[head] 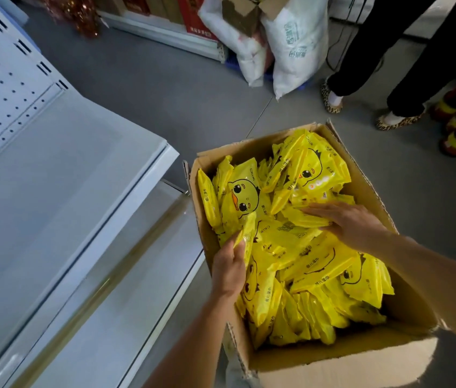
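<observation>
Being gripped near its lower end by the left hand, a yellow packet is being held on edge and tilted, at the left middle of the cardboard box in the lower centre of the frame. The fingers of that hand are being curled round the packet's edge. The right hand is being rested flat on the heap of packets towards the right side of the box. Its fingers are being held straight and a little spread, lying on the wrappers and closed round nothing.

The box is being filled almost to the brim by the packets, each printed with a cartoon duckling's face. Some are lying flat and others are standing on edge along the left and near walls. The box is standing on the grey floor, just beside a white metal shelf that is taking up the left of the frame.

At the top centre, white sacks are being leaned together on the floor. At the upper right, a second person's dark trouser legs and leopard-print slippers are being shown.
</observation>
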Demonstrator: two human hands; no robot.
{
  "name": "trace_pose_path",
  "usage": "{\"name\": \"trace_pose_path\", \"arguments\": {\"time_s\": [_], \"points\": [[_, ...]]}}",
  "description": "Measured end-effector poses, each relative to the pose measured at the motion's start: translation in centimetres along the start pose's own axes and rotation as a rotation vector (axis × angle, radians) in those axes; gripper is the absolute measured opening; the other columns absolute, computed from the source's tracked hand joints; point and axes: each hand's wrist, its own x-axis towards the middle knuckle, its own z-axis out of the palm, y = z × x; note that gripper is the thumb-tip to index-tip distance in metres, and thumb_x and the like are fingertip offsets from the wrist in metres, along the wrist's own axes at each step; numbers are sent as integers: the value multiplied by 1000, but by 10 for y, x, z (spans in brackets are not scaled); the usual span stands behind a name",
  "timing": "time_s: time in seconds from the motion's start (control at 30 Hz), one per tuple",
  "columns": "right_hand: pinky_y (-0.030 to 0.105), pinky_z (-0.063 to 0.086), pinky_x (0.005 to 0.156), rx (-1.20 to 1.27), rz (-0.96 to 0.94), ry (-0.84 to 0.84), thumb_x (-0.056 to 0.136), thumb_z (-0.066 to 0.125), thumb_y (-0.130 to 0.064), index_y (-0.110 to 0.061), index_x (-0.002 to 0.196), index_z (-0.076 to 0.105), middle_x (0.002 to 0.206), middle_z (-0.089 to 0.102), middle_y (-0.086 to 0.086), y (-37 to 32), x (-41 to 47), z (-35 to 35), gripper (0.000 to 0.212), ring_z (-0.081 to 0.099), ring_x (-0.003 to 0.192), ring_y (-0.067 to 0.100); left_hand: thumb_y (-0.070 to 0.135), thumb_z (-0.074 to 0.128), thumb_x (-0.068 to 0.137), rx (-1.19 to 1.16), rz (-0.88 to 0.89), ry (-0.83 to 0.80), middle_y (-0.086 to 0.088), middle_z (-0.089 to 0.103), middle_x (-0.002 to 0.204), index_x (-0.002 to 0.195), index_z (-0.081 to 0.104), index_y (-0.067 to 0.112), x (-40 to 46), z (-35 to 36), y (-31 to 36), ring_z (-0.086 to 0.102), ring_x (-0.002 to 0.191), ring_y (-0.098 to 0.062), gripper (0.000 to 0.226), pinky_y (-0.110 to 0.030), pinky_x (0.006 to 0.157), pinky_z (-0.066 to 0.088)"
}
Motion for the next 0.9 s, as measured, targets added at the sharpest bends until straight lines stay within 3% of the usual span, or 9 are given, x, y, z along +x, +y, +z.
{"name": "trace_pose_path", "arguments": {"time_s": [0.13,0.23,0.33,0.43,0.53,0.6,0.7,0.83,0.9], "points": [[34,42,101,367,250,41,88,46,-50,-30,138,50,134,59,1,-33,-18,-28,54,56,119,22,42,44,100,-301,-230,22,-1,46,141,145,39,17,-7,-41,13,43,133,-22,52,-30,102,34],[29,34,101,702,351,66,89,56,-45,-16,141,45,142,49,4,-69,-24,-54,61,47,129,21,63,58,82,-637,-389,-26,-2,59,132,130,52,24,-3,-66,18,58,118,-23,63,-44,103,41],[27,31,99,975,324,0,91,60,-35,-15,144,39,135,49,-3,-113,-32,-79,61,43,125,15,49,57,89,-792,-377,-91,-10,67,122,121,62,26,-11,-85,32,66,108,-30,39,-55,96,49],[36,35,106,1112,295,-102,72,75,-51,-30,132,51,134,53,-3,-151,-41,-95,68,51,118,15,46,53,94,-906,-326,-120,-13,68,118,125,61,21,-31,-100,52,67,107,-33,41,-56,98,48],[24,54,79,1075,187,-105,85,69,-35,-29,94,60,94,67,-5,-190,-54,-110,14,63,80,3,63,43,92,-1064,-226,-236,-14,64,126,133,56,20,-66,-116,69,61,116,-34,61,-55,102,43],[12,52,61,986,101,-72,91,63,-29,-27,81,59,77,66,-10,-215,-64,-117,11,62,64,-3,69,55,83,-1047,-126,-226,-15,63,128,135,54,22,-94,-126,76,61,117,-36,70,-57,102,43],[19,50,60,852,-51,-42,91,62,-36,-20,80,62,72,64,-7,-252,-87,-122,20,61,68,6,46,85,66,-982,-74,26,-15,72,107,118,66,18,-140,-138,85,70,97,-36,63,-59,89,52],[15,54,60,968,-125,-90,83,68,-42,-21,86,70,80,74,-7,-288,-122,-127,22,68,69,0,27,82,74,-1062,-169,429,-8,74,83,98,69,13,-196,-163,95,72,71,-24,30,-39,63,61],[27,58,73,1135,-121,-190,74,72,-44,-19,94,73,87,76,-2,-302,-137,-122,32,71,82,10,26,79,78,-1189,-173,592,-7,72,87,100,67,15,-219,-179,93,70,70,-20,27,-30,53,57]]}}
